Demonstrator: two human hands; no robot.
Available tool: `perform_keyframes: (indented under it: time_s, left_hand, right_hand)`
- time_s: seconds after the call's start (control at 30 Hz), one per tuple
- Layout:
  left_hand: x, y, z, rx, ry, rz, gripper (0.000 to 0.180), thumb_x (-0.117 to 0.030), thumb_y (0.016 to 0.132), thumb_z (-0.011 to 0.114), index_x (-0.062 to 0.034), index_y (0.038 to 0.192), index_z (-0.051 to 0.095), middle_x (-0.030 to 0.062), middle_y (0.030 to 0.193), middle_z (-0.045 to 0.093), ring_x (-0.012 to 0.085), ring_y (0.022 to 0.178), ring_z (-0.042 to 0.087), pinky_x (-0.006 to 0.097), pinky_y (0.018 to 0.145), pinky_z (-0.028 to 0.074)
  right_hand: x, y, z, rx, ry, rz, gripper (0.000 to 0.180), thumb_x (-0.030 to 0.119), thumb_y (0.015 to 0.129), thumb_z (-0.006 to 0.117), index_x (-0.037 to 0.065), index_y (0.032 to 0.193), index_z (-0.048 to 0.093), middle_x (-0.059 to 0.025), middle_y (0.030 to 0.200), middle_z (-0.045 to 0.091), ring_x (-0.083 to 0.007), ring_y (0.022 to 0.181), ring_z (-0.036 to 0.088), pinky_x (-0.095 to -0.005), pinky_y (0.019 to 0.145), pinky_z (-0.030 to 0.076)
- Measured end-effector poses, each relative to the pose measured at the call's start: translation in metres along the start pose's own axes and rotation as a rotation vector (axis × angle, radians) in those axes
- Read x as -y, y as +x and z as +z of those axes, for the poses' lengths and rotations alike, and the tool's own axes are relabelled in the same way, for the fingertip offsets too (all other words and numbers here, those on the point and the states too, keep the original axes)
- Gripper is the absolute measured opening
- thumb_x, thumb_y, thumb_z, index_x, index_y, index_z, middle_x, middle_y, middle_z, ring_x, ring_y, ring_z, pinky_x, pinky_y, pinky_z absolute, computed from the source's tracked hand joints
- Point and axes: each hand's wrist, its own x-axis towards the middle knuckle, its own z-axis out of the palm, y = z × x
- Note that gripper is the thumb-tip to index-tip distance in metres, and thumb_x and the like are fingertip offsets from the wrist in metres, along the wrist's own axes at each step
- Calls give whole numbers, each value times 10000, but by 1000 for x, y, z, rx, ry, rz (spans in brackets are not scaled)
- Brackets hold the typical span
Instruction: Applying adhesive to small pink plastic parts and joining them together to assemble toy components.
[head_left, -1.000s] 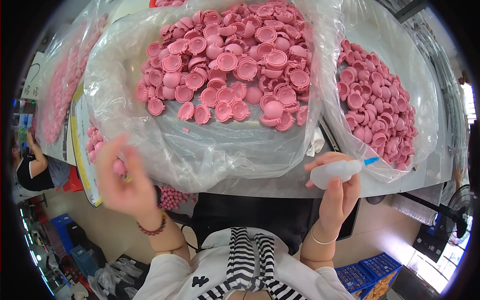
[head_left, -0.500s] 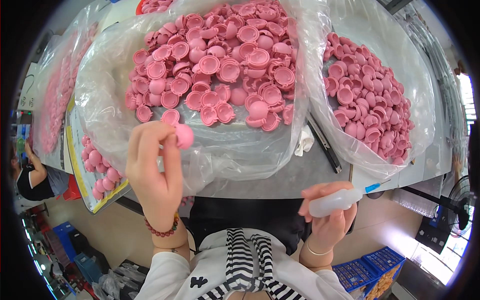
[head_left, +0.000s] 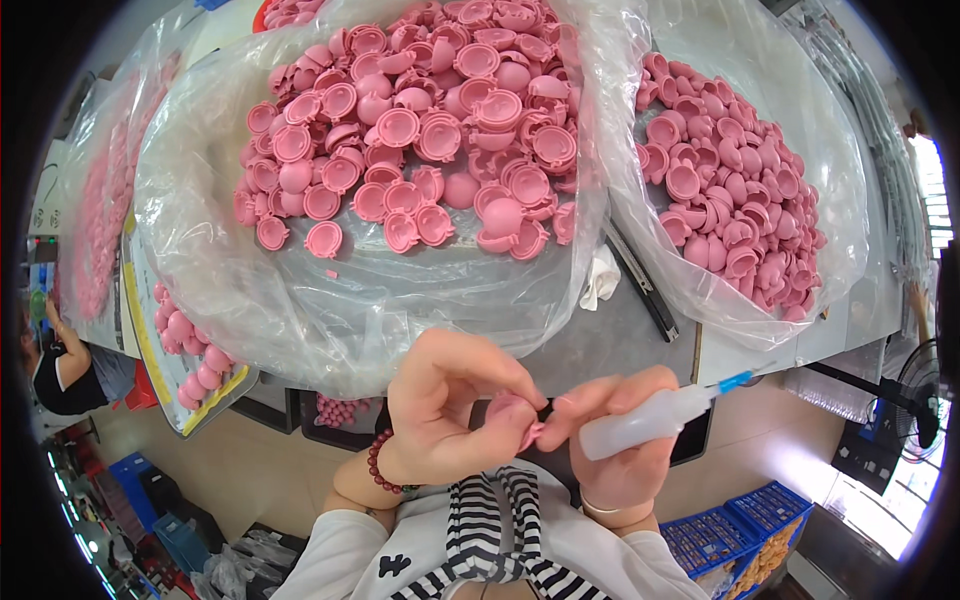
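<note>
left hand [head_left: 450, 410]: curled tight round a pink shell piece [head_left: 525, 428]. right hand [head_left: 615, 440] alongside: fingertips pinching that piece, fist wrapped round a squeeze bottle [head_left: 650, 422].

A grey table [head_left: 610, 345] stretches away above the hands, its near edge running just beyond them. Below it, the floor [head_left: 270, 480] is pale beige. Down to the right of the hands stand blue plastic crates [head_left: 715, 535] on the floor, and farther right a black fan [head_left: 925, 400] stands beside bright daylight from a window [head_left: 935, 210]. Far to the left of the hands another person [head_left: 60, 365] leans at the table, with more blue bins [head_left: 165, 520] on the floor below.
</note>
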Motion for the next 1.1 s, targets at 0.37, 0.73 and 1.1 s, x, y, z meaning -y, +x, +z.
perform_keyframes:
  time_s: [0.37, 0.73, 1.1]
  left_hand:
    - [10, -3, 4, 137, -285, -353, 366, -134, 879, 441, 61, 1189, 429, 224, 1132, 440, 221, 772, 585, 254, 625, 496]
    - [22, -10, -10, 312, -490, -332, 446, 51, 786, 529, 53, 1210, 390, 217, 1221, 417, 274, 992, 551, 372, 846, 469]
    - [24, -13, -9, 255, -468, -313, 454, 129, 744, 520, 55, 1180, 422, 239, 1203, 446, 294, 1037, 527, 360, 885, 440]
  right_hand:
    - [9, 2, -10, -416, -528, -329, 582, 371, 780, 575, -24, 1128, 328, 9, 409, 372, -81, 322, 319, -211, 343, 209]
    - [26, 0, -9, -74, -1026, -791, 562, 532, 708, 607, -29, 736, 625, -17, 573, 452, -127, 442, 422, -230, 367, 295]
    - [28, -1, -11, 71, -1094, -743, 586, 533, 796, 494, -51, 790, 541, -45, 584, 452, -135, 437, 411, -242, 344, 283]
